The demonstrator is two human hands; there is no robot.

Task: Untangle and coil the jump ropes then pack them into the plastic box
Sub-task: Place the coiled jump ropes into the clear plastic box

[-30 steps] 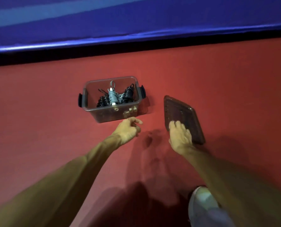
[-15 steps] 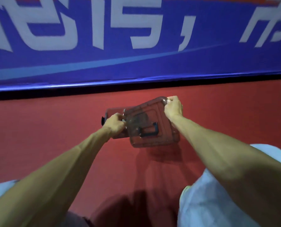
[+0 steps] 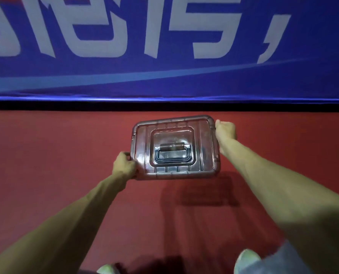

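Pale shoes (image 3: 245,260), bottom edge. Red floor (image 3: 65,155). Left hand (image 3: 125,165) curled round near-left edge of plastic box (image 3: 176,176); right hand (image 3: 225,131) gripping far-right corner. Lid (image 3: 204,143) on, handle (image 3: 171,154) flat; contents indiscernible. Blue banner (image 3: 164,80) behind.

Glossy translucent plastic lid (image 3: 176,147); matt red floor (image 3: 56,155).

Single head-worn wide-angle view, facing forward and down — red floor (image 3: 46,165) below, blue banner (image 3: 184,82) ahead
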